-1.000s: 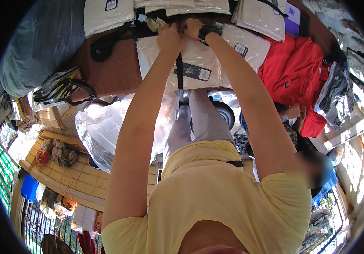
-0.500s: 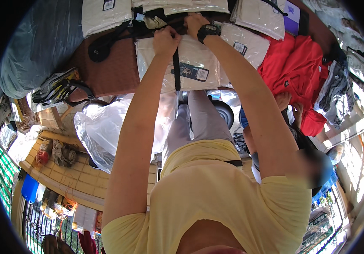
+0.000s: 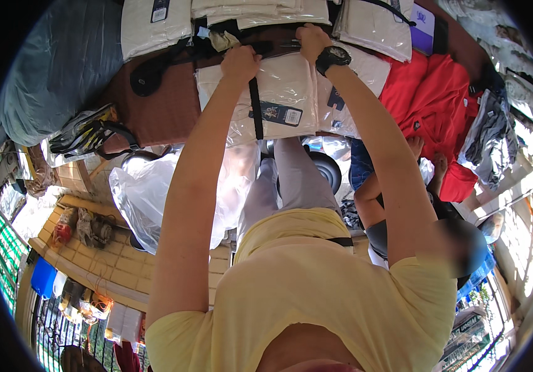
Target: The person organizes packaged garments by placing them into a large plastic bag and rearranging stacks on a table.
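Observation:
My left hand (image 3: 241, 64) is closed at the upper left of a clear-bagged, folded cream garment (image 3: 291, 80). From its fingers a narrow black strap (image 3: 256, 108) hangs down over the bag, past a dark tag with a white label (image 3: 280, 114). My right hand (image 3: 313, 42), with a black watch on its wrist, is curled at the top of the neighbouring bagged garment (image 3: 365, 71). Beside its fingers a thin, grey-tipped tool (image 3: 290, 44) points left; its kind is unclear. What the right fingers grip is hidden.
More bagged garments (image 3: 155, 28) lie along the far side of the brown tabletop (image 3: 161, 115). A black strap with a rounded end (image 3: 146, 79) lies left, red clothing (image 3: 424, 93) right. Another person's hand (image 3: 416, 146) is near the red clothing. Clear plastic sheeting (image 3: 155, 192) hangs below.
My right hand has moved right, away from my left hand, exposing the thin grey-tipped tool. The left hand has shifted slightly left and down, still with the black strap. The other person's arm has shifted.

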